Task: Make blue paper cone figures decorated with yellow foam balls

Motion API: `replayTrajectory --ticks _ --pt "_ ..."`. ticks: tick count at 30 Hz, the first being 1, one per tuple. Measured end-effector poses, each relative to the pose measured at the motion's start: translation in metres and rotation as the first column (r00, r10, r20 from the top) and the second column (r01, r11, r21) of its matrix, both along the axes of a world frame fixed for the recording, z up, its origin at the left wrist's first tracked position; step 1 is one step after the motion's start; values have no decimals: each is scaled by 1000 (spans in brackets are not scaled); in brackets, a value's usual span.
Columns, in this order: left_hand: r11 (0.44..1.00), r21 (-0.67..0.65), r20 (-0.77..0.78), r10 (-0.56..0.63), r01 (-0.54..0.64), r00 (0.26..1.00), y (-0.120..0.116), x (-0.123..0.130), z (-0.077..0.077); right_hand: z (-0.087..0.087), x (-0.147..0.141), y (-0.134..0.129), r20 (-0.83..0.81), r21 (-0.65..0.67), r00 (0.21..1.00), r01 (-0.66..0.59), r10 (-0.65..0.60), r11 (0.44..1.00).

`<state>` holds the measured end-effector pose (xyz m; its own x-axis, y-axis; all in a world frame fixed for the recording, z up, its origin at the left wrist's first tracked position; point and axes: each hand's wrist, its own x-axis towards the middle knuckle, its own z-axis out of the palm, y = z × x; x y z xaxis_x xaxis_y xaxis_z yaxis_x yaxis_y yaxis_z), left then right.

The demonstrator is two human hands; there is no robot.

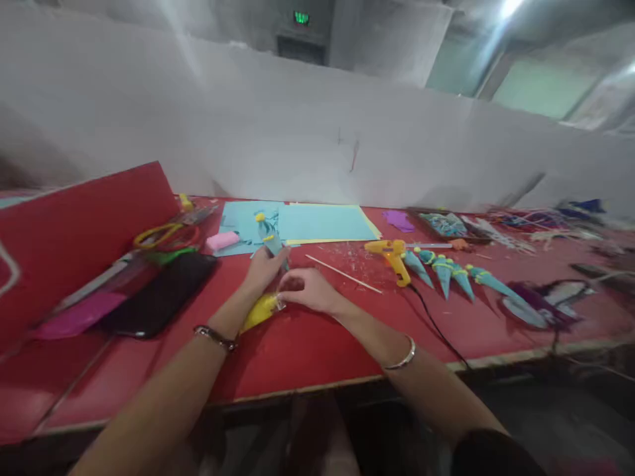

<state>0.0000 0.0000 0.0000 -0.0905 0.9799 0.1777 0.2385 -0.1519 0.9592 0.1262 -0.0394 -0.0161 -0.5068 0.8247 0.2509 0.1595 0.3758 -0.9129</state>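
My left hand (pixel 266 270) is closed around a light-blue paper cone figure (pixel 268 233), which has a yellow ball on top and a yellow band. The figure leans a little to the left, and its lower part is mostly covered by my fingers. Below it on the red table lies a yellow packet (pixel 260 312) with a clear plastic end. At that clear end, my right hand (pixel 311 291) has its thumb and fingertips pinched together on the plastic. Whether a small bit of yellow material is also between those fingertips is too blurred to tell.
A thin wooden stick (pixel 343 274), a yellow glue gun (pixel 394 256) with a cord and several finished blue cones (pixel 443 272) lie to the right. Light-blue sheets (pixel 327 223) are at the back. A black phone (pixel 159 295), scissors (pixel 161 237) and a pink roll (pixel 222 240) lie left.
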Motion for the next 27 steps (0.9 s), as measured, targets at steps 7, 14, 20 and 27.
replayTrajectory --ticks 7,14,20,27 --pt "1000 -11 21 -7 7 1000 1 2 -3 4 -2 -4 123 111 980 146 -159 983" --pt "999 -13 19 -39 39 999 -3 4 -1 7 -4 -7 285 262 938 121 -197 957" --pt "999 12 -4 -47 47 999 -4 4 -1 7 0 -3 229 90 973 -4 -17 996" --pt "999 33 -52 -37 39 998 -2 4 -5 16 11 -2 388 202 921 -120 33 972"
